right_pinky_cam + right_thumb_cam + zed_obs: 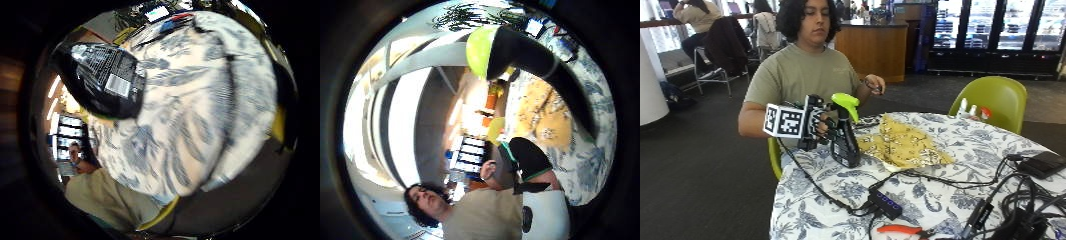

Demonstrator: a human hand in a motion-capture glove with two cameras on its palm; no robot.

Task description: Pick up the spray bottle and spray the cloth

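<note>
Cables (953,182) nearest on table; behind them gloved right hand (818,122) curls fingers round spray bottle (845,135) neck, lifted beside cloth (903,145). Likely light, rigid, slick plastic; neck grip suits trigger.

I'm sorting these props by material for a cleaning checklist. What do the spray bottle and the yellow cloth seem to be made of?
The spray bottle looks like glossy black plastic: it shows highlights, with a smooth lime-green trigger head and a printed label. The yellow cloth looks like thin matte woven fabric, crumpled into soft folds, with a pale printed pattern; the fibre can't be told.
</note>
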